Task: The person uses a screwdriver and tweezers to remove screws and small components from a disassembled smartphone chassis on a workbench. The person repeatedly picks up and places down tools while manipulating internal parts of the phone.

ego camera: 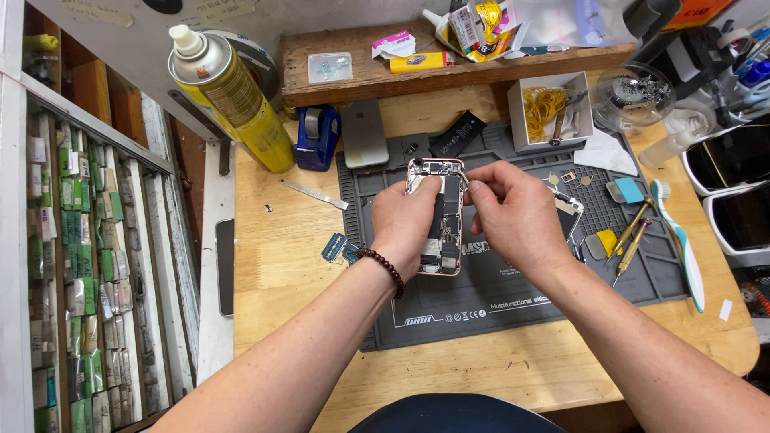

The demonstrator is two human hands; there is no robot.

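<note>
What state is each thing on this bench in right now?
Opened phone: back off, internals exposed, held above the mat.
Left hand: gripping the phone's left edge.
Right hand: fingertips pinching at the phone's top right corner.
Spray can: capped, leaning.
Small box: open, holding yellow rubber bands.
Toothbrush: lying flat.
</note>
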